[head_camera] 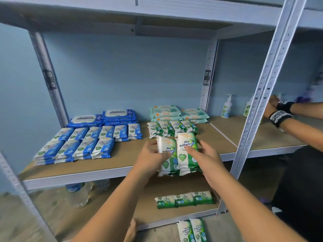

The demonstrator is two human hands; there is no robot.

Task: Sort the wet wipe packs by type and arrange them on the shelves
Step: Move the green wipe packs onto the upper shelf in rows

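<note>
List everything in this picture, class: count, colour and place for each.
Small blue packs: ten stacks, blue-white, middle shelf left.
Large blue packs: two stacks, blue, behind them.
Pale packs: two stacks, pale green, shelf back.
Small green packs: four stacks, green-white, before those.
Pine packs: two showing, green-white, between both hands.
Lower packs: three, green, lower shelf.
Bottom packs: two, green-white, below that shelf.
Water bottles: two, clear, lower shelf left.
Pump bottles: two, white, right bay.
Shelving: one, grey frame, brown boards.
Other person's hands: two, right edge.
Left hand: grips pine packs.
Right hand: grips pine packs.
</note>
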